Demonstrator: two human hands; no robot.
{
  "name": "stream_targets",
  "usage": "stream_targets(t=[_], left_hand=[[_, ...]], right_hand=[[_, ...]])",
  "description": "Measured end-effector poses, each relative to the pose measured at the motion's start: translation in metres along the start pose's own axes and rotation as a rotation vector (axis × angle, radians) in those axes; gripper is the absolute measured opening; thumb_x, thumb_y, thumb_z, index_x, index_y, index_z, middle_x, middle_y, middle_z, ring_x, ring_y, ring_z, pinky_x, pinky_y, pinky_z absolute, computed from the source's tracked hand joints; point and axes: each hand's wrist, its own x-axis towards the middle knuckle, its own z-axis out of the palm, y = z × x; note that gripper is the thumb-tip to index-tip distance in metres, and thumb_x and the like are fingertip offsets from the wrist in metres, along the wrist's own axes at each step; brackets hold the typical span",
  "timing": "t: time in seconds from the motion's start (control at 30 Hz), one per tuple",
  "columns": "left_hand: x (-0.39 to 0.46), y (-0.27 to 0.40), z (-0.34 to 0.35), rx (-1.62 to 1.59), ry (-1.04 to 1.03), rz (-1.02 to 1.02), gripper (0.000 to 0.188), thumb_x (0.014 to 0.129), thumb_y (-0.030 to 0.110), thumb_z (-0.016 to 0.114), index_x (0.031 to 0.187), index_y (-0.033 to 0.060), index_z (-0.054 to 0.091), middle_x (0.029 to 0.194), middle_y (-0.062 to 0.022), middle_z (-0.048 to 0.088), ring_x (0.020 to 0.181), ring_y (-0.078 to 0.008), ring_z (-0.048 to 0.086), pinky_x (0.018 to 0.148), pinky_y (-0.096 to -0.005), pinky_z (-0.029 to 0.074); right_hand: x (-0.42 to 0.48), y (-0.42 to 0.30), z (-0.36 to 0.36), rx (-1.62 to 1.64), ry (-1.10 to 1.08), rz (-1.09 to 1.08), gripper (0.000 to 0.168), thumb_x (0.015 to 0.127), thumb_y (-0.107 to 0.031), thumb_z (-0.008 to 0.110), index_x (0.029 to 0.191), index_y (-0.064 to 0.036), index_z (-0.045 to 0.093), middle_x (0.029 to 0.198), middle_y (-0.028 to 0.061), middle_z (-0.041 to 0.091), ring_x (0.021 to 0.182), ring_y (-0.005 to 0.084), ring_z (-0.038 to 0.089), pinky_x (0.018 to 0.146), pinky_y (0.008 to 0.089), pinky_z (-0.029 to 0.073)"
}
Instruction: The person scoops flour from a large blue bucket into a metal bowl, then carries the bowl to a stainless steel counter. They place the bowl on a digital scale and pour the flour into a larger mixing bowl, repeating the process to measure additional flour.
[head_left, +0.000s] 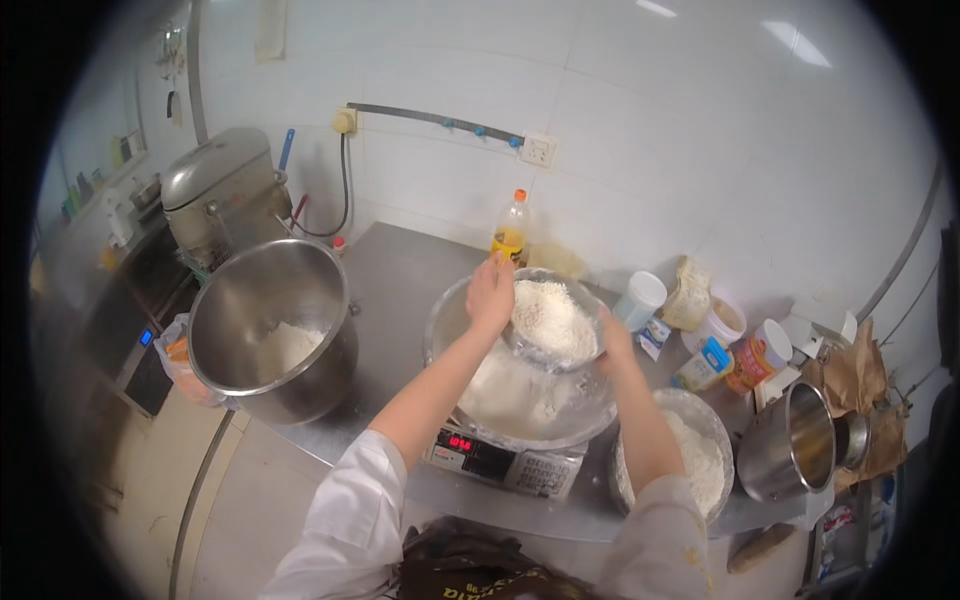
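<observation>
Both hands hold a small sieve or bowl of flour (555, 322) by opposite sides, tilted over a large metal bowl (442, 330). My left hand (492, 294) grips its left rim, and my right hand (615, 341), slightly blurred, is at its right rim. Loose white flour (510, 386) lies in the large bowl, which rests on a digital scale (502, 461) with a lit red display. Right of the scale, under my right forearm, is another bowl of flour (701, 457). A deep steel mixer bowl (270, 322) at the left has flour at its bottom.
A stand mixer (225, 187) is behind the mixer bowl. A bottle with an orange cap (510, 232) stands near the wall. Along the right are a white tub (641, 296), several packages, a steel pot (787, 442) and brown paper (855, 367). The steel table's front edge (525, 529) lies close to me.
</observation>
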Motion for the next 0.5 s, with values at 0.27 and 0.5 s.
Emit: stream_targets(t=[0.27, 0.5], left_hand=[[-0.007, 0.005, 0.013, 0.022, -0.017, -0.091, 0.049, 0.082, 0.048, 0.040, 0.120, 0.0173, 0.048, 0.124, -0.0102, 0.044, 0.118, -0.0273, 0.036, 0.098, -0.0402, 0.024], [-0.006, 0.001, 0.019, -0.049, -0.078, -0.084, 0.047, 0.083, 0.044, 0.041, 0.119, 0.0151, 0.049, 0.120, -0.0124, 0.047, 0.115, -0.0285, 0.038, 0.097, -0.0405, 0.026]], right_hand=[[0.026, 0.012, -0.035, -0.097, 0.101, -0.130, 0.039, 0.085, -0.026, 0.051, 0.107, 0.007, 0.052, 0.099, 0.0138, 0.058, 0.092, 0.0207, 0.054, 0.078, 0.0335, 0.043], [0.030, 0.001, -0.046, -0.176, 0.110, -0.297, 0.039, 0.085, -0.028, 0.052, 0.103, 0.006, 0.056, 0.101, 0.0142, 0.058, 0.087, 0.0201, 0.054, 0.078, 0.0298, 0.041]])
